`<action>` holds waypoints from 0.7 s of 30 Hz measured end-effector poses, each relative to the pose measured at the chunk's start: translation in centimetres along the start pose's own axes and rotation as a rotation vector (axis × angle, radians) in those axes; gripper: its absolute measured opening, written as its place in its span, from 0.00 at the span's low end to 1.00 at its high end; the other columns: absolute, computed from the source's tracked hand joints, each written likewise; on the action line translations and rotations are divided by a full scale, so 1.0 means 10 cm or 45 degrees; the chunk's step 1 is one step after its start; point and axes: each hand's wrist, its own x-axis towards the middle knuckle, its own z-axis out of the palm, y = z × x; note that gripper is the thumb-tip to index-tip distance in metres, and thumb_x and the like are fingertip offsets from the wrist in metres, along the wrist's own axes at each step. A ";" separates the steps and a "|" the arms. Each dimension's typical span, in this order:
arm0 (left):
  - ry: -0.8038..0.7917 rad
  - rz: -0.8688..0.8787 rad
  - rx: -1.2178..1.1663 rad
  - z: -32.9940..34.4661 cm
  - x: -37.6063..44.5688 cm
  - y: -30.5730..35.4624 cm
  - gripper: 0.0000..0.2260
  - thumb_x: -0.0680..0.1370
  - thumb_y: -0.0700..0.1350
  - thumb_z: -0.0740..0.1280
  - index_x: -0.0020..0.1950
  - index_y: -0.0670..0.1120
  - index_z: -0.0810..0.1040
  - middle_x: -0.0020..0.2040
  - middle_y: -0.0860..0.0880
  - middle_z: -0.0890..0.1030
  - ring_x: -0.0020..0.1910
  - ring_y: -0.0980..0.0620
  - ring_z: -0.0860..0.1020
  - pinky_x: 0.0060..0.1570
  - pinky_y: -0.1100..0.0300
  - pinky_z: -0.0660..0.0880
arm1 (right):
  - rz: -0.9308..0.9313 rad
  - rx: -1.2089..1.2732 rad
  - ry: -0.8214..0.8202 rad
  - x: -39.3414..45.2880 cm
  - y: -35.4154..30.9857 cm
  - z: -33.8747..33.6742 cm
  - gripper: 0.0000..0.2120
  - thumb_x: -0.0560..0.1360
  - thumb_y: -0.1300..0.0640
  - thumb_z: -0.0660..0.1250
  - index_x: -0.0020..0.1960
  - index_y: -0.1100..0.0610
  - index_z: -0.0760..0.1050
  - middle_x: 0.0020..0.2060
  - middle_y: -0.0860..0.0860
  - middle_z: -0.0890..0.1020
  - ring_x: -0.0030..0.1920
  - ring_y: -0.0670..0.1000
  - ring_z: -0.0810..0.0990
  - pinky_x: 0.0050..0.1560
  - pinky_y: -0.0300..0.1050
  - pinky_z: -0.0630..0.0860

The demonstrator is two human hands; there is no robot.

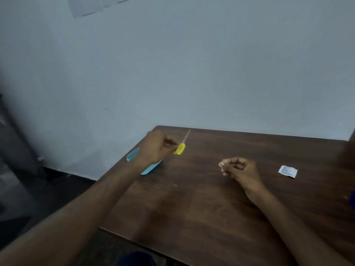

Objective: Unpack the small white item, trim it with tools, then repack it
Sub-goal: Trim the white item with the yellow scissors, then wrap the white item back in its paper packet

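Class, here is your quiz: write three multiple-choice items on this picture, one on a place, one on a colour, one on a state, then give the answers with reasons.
1. Where does the white packet lie?
A. On the table, right of the right hand
B. In the blue tray
C. On the floor

2. What colour is the handle of the tool in the left hand?
A. Red
B. Yellow
C. Black

3. How is the right hand?
A. Flat on the table
B. Holding the packet
C. Fingers curled, pinching something small

Answers: 1 A, the packet rests on bare wood beyond the right hand. 2 B, the handle is plainly yellow. 3 C, the fingertips meet round a tiny pale item.
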 end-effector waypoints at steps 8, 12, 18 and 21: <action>-0.138 -0.204 0.726 -0.78 0.15 -0.83 0.05 0.76 0.57 0.79 0.50 0.59 0.88 0.61 0.54 0.79 0.64 0.51 0.77 0.54 0.50 0.78 | 0.034 -0.064 -0.064 0.04 0.03 0.02 0.05 0.74 0.63 0.79 0.48 0.64 0.85 0.40 0.60 0.88 0.37 0.53 0.83 0.44 0.47 0.81; -0.179 -0.253 0.855 -0.61 0.16 -0.93 0.03 0.75 0.55 0.79 0.47 0.60 0.88 0.61 0.54 0.78 0.62 0.50 0.76 0.52 0.53 0.78 | 0.024 -0.057 -0.067 0.03 0.03 0.01 0.05 0.74 0.64 0.79 0.48 0.64 0.85 0.38 0.61 0.88 0.35 0.51 0.83 0.38 0.40 0.81; -0.337 -0.362 0.901 -0.32 0.18 -0.96 0.08 0.75 0.55 0.79 0.53 0.56 0.90 0.58 0.52 0.81 0.60 0.48 0.76 0.59 0.51 0.77 | 0.007 -0.046 -0.093 0.03 0.02 -0.01 0.05 0.74 0.64 0.79 0.48 0.64 0.85 0.38 0.60 0.88 0.36 0.51 0.83 0.38 0.39 0.82; -0.362 -0.413 0.892 -0.24 0.21 -0.99 0.12 0.76 0.54 0.78 0.57 0.52 0.89 0.59 0.51 0.84 0.59 0.48 0.79 0.59 0.52 0.78 | 0.014 -0.034 -0.088 0.04 0.02 0.00 0.05 0.74 0.65 0.79 0.48 0.64 0.85 0.38 0.61 0.87 0.36 0.52 0.83 0.38 0.39 0.82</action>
